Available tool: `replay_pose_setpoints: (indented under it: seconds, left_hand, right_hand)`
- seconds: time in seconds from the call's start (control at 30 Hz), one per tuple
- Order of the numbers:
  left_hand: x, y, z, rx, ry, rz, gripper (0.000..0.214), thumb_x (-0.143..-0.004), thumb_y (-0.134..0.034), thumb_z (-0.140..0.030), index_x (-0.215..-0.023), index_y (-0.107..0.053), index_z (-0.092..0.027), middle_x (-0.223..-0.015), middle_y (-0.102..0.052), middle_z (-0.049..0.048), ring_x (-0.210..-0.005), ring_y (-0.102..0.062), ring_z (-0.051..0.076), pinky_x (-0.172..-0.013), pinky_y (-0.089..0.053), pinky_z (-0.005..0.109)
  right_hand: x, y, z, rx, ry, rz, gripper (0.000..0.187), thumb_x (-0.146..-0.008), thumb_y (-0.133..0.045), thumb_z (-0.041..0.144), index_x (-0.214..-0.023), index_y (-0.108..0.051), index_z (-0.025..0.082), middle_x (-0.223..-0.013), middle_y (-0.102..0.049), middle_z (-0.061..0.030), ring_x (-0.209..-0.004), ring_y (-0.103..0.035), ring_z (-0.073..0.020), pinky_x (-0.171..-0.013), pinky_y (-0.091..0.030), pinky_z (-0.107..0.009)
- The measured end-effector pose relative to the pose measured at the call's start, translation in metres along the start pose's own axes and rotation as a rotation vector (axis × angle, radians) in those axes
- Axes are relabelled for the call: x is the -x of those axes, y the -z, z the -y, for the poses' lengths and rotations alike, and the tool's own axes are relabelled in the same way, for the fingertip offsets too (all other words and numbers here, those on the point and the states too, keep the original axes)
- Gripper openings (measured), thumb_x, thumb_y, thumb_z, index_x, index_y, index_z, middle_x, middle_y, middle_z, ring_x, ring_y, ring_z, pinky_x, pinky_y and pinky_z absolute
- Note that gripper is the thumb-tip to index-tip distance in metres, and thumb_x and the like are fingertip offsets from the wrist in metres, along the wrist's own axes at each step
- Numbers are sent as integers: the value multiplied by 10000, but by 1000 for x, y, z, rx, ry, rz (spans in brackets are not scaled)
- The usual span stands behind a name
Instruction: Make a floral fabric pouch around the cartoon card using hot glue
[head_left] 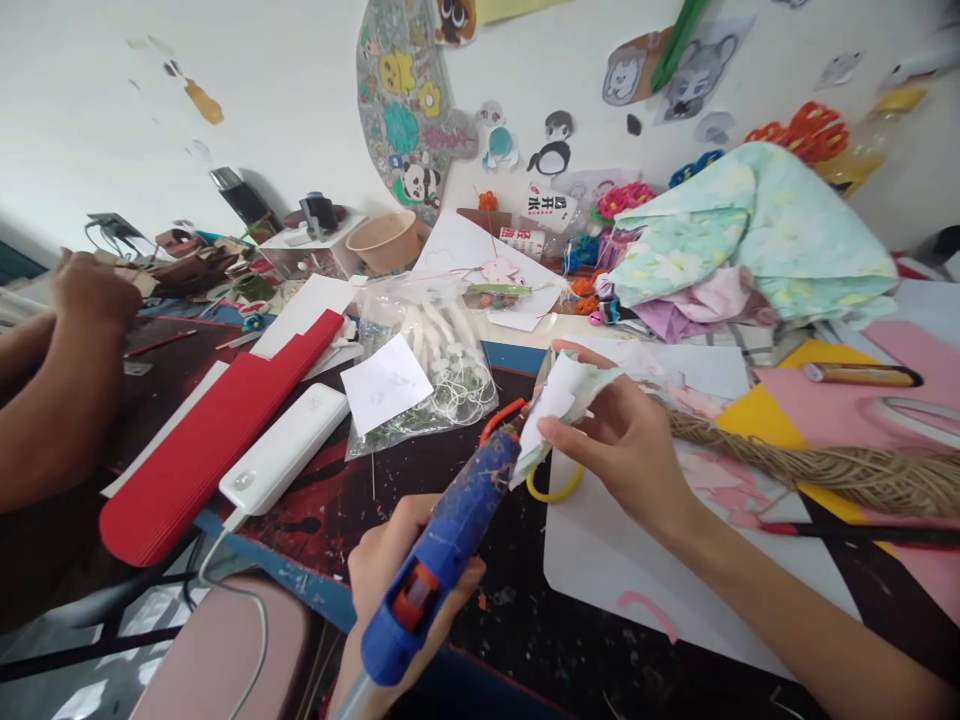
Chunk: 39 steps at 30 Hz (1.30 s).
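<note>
My left hand (375,560) is wrapped round a blue hot glue gun (457,520), with a clear glue stick (360,697) out of its back end. The gun tilts up to the right. Its nozzle end is at a folded white and pale green piece of paper or cloth (559,400); whether they touch I cannot tell. My right hand (637,445) pinches that piece between thumb and fingers. Just below it shows a yellow loop (559,488), and an orange-red curved strip (501,420) lies beside the nozzle. White paper (622,560) lies under my right forearm.
Left of the gun are a white power bank (285,450) with a cable, a red folded fan-like strip (217,440) and a clear bag (420,350). Twine (825,465) lies at right, near a floral cloth (750,230). Another person's hand (94,290) is at far left.
</note>
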<state>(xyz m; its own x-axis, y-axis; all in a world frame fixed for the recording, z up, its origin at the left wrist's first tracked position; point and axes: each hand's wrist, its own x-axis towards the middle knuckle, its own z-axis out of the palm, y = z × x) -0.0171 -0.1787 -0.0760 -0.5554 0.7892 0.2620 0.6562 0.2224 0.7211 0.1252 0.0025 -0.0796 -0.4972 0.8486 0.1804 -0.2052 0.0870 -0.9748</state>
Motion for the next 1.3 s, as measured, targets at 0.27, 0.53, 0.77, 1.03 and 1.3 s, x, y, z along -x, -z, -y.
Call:
replay_pose_setpoints:
  seconds: [0.27,0.53,0.77,1.03,1.3]
  left_hand:
    - [-2,-2,-3,-78,-85,44,41,-844,-627,-312,-834,-625,-273,-575,-663,-69,-473,-603,119,-506,-427,207]
    - [-1,-7,9,-205,-47,2,46,-834,-627,-313,-868,-636,-284,-591,-684,-61,-495,-644,161,-509,-440,237]
    - [5,-13,-4,-251,26,-66,75,-827,-616,-317,-875,-664,-285,-617,-682,-41,-569,-638,175,-588,-426,260]
    - [13,-11,-2,-208,23,-21,47,-844,-612,-309,-871,-638,-280,-632,-665,-43,-576,-613,166,-594,-399,261]
    - [10,-6,-14,-334,51,46,125,-834,-590,-201,-908,-671,-262,-674,-696,-21,-632,-661,170,-620,-446,245]
  right_hand:
    - [0,-2,1,24,49,27,689,-784,-815,331,-1409,-526,314,-1113,-702,-46,-965,-689,-209,-827,-611,-334]
    - [3,-1,2,57,91,77,606,-818,-782,362,-1372,-546,300,-1161,-695,-59,-1019,-686,-222,-817,-603,-314]
    - [6,-3,9,15,32,83,670,-822,-774,296,-1431,-497,330,-1068,-695,-46,-933,-686,-213,-757,-612,-308]
    - [8,-5,11,43,36,69,652,-821,-767,318,-1419,-509,323,-988,-674,-43,-861,-669,-209,-729,-611,-319]
    - [9,-3,9,-7,97,106,600,-841,-760,250,-1398,-547,320,-1105,-673,-43,-911,-666,-176,-752,-609,-265]
